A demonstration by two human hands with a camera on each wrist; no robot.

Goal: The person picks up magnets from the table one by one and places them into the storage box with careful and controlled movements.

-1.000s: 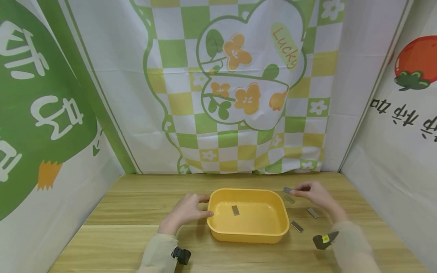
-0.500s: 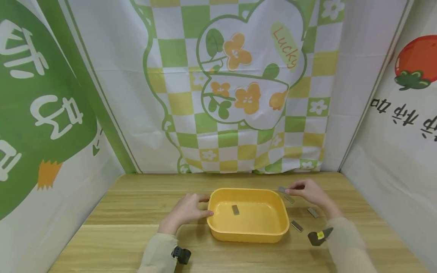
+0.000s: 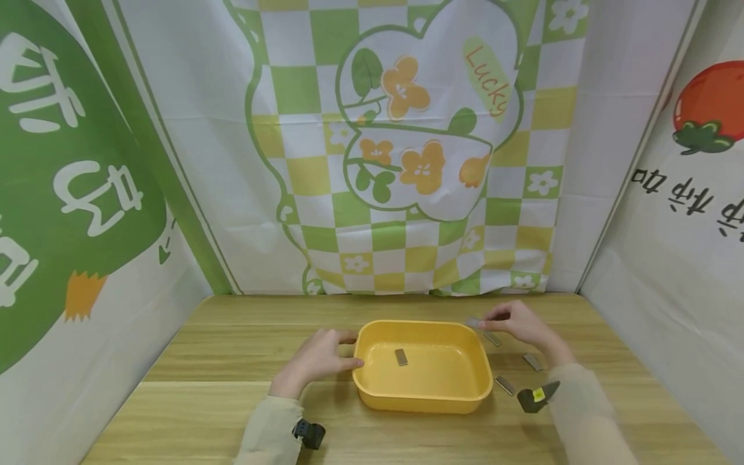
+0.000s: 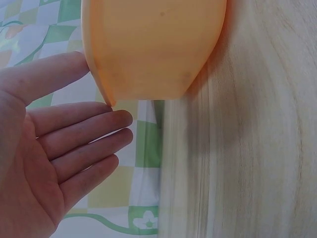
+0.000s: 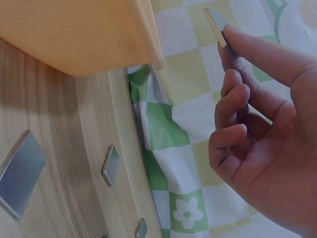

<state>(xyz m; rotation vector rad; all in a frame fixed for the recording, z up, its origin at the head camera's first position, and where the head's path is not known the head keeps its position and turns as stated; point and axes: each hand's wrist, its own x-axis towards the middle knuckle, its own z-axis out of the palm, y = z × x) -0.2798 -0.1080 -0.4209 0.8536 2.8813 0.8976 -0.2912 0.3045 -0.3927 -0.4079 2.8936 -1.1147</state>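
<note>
My right hand [image 3: 519,321] pinches a small, thin grey rectangular plate [image 5: 216,27] between thumb and index finger, its other fingers curled loosely below. The plate is in the air just off the back right corner of a yellow plastic basin [image 3: 420,405]. One similar plate [image 3: 401,357] lies inside the basin, left of its middle. My left hand [image 3: 318,356] is at the basin's left end. In the left wrist view its thumb and index fingertip touch the rim [image 4: 93,74], and the fingers are nearly straight.
On the wooden table [image 3: 232,400], right of the basin, lie several more thin plates: one near the back corner [image 3: 493,338], one farther right [image 3: 531,361] and one close to the basin's side [image 3: 505,385]. A printed curtain [image 3: 407,258] hangs along the back edge.
My right hand has moved left and slightly up with the pinched plate, towards the basin's back right corner. The left hand and the basin stay where they were.
</note>
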